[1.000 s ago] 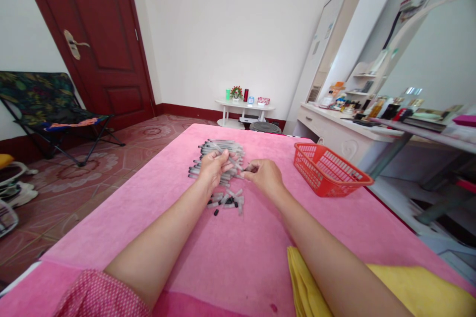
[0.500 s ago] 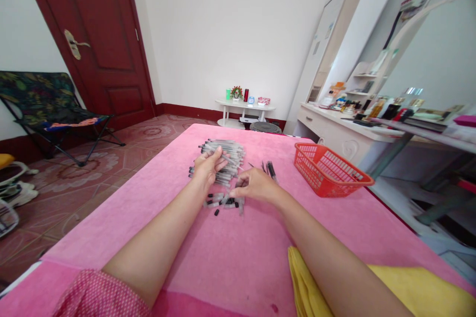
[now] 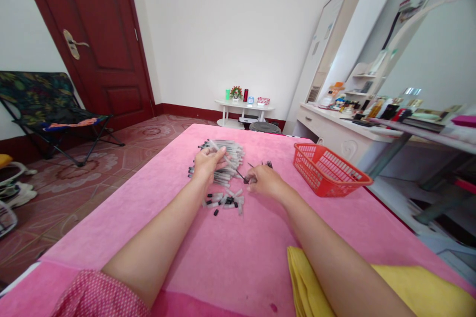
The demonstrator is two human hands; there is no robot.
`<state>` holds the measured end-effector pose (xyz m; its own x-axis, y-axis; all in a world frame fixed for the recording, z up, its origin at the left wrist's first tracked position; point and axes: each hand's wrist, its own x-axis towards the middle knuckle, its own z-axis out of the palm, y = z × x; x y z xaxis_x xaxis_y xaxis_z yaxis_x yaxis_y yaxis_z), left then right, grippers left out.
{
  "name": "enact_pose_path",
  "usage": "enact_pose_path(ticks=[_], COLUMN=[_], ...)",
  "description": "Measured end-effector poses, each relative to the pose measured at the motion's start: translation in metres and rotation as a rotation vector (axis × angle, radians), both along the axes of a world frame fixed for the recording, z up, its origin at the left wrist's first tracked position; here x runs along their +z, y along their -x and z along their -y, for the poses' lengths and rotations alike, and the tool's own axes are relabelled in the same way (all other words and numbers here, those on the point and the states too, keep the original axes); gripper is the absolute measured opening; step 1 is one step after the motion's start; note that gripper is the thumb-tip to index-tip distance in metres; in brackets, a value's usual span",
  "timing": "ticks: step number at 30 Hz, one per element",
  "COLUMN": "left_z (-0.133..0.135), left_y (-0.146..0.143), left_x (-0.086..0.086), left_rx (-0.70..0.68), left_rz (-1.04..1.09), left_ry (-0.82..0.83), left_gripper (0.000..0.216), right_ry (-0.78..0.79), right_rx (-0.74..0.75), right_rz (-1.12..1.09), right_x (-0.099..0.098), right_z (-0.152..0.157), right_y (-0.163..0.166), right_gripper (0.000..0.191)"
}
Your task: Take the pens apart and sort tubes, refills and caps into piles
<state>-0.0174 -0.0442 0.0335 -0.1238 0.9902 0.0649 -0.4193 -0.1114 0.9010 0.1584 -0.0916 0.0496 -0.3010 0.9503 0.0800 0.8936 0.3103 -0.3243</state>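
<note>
My left hand (image 3: 208,164) is closed around a translucent pen barrel (image 3: 213,144), held slanting over the pile of pens (image 3: 235,148) on the pink cloth. Just to its right, my right hand (image 3: 266,181) pinches a thin black pen refill (image 3: 241,174) whose narrow end points toward the barrel. Fingers hide part of both pieces. Loose clear and black pen caps (image 3: 227,201) lie scattered nearer to me, with one black cap (image 3: 216,212) apart from them. Behind my right hand, more thin black pieces (image 3: 269,164) lie on the cloth, partly covered.
A red plastic basket (image 3: 327,171) stands on the right of the pink-covered table (image 3: 208,257). Folded yellow cloth (image 3: 420,287) lies at the near right, under my right forearm. Beyond are a folding chair (image 3: 44,104), a low white table (image 3: 238,105) and a dressing table (image 3: 334,129).
My right hand has moved slightly right, away from the loose caps, and the black refill now shows in its fingers. The pen barrel in my left hand has tilted.
</note>
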Motion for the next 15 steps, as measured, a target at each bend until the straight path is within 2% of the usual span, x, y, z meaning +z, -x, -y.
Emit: enact_pose_path(ticks=[2,4,7,10,13,15], left_z=[-0.007,-0.012,-0.013,-0.008,-0.001,0.005], left_y=[0.008,0.014,0.015,0.008,-0.003,-0.01], left_x=[0.0,-0.001,-0.003,-0.004,-0.003,-0.001], left_rx=[0.055,0.095,0.096,0.037,-0.047,-0.113], left_rz=[0.034,0.06,0.074,0.068,0.07,0.083], left_ry=[0.003,0.017,0.03,0.032,0.032,0.026], left_gripper=[0.027,0.025,0.025,0.025,0.024,0.024], right_ry=[0.083,0.117,0.077,0.013,-0.101,-0.178], right_rx=[-0.046,-0.155,-0.328,-0.439,-0.433,-0.322], right_rz=[0.119,0.19,0.231,0.224,0.122,-0.024], right_x=[0.007,0.014,0.019,0.019,0.018,0.018], right_z=[0.001,0.001,-0.002,-0.005,-0.009,-0.009], right_y=[-0.012,-0.025,-0.041,-0.049,-0.044,-0.033], right_gripper=[0.015,0.013,0.013,0.015,0.025,0.029])
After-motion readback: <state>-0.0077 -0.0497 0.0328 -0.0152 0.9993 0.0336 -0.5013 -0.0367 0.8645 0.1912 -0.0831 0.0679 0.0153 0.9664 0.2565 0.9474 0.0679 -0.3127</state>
